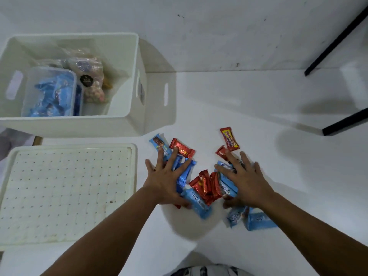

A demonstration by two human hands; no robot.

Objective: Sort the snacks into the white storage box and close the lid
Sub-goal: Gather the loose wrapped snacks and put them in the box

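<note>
Several red and blue snack packets [206, 186] lie scattered on the white floor in front of me. My left hand [169, 180] rests flat with spread fingers on the blue packets at the left of the pile. My right hand [244, 181] lies flat, fingers spread, on the packets at the right. One red packet [229, 138] lies apart beyond my right hand. The white storage box [123, 124] stands open at the upper left, holding a clear tub of blue packets [50, 92] and a clear bag of snacks [92, 80]. Its white perforated lid [65, 192] lies flat below the box.
A second lid or panel with a slot [166, 94] leans behind the box's right side. Two black furniture legs [338, 38] [346, 122] reach in at the upper right. A white wall rises at the back.
</note>
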